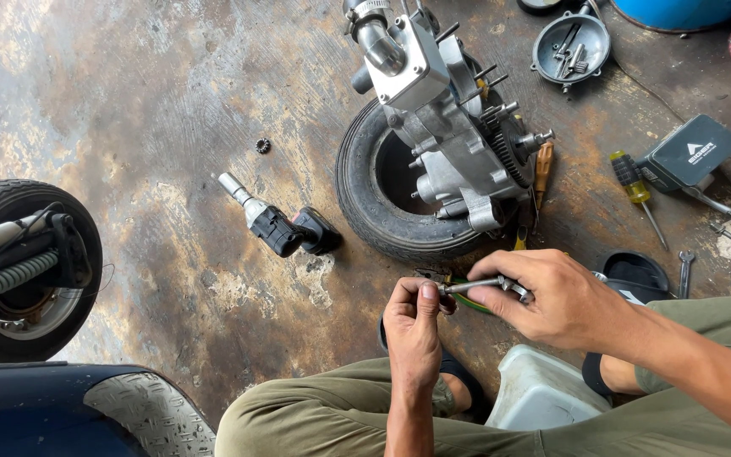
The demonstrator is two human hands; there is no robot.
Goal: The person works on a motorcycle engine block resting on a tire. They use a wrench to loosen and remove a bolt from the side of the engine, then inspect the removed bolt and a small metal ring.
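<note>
Both hands gripping one metal shaft (pixel 474 286): left hand (pixel 414 326) pinching its end, right hand (pixel 552 300) closing round its fitting; engine casing (pixel 446 127) lying on tyre (pixel 365 190) nearby.

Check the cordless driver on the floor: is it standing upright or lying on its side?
Lying on its side. The cordless driver rests flat on the stained concrete floor, its nose pointing up-left, left of the tyre, away from both hands.

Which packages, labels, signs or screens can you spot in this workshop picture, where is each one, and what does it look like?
Case: on the floor at the right, beside the yellow-handled screwdriver; flat, rectangular, dark grey, with a white logo label on its lid.
No signs or screens show.
</note>
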